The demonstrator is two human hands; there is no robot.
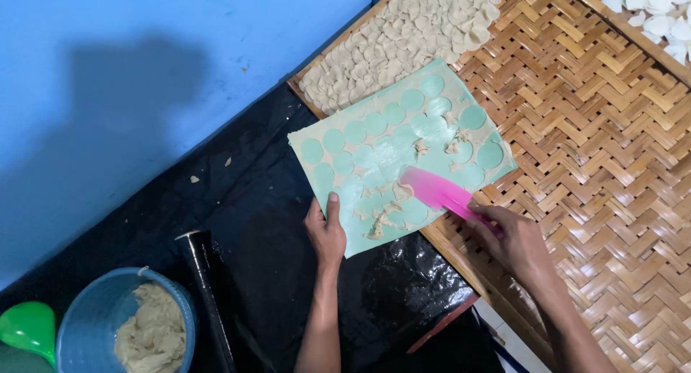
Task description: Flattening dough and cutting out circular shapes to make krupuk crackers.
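Nearest, a blue bowl [86, 323] of beige dough sits beside a green funnel-like piece [27, 328] and a black rolling pin [207, 294] on black plastic sheet [273, 222]. The left hand [325, 233] presses flat — thumb on top — on the pale green sheet [360, 146] with round cut-outs. The right hand [515, 240] grips a pink scraper [435, 189], blade on the sheet. Beyond, the woven bamboo tray [597, 150] holds what look like dough discs [403, 38].
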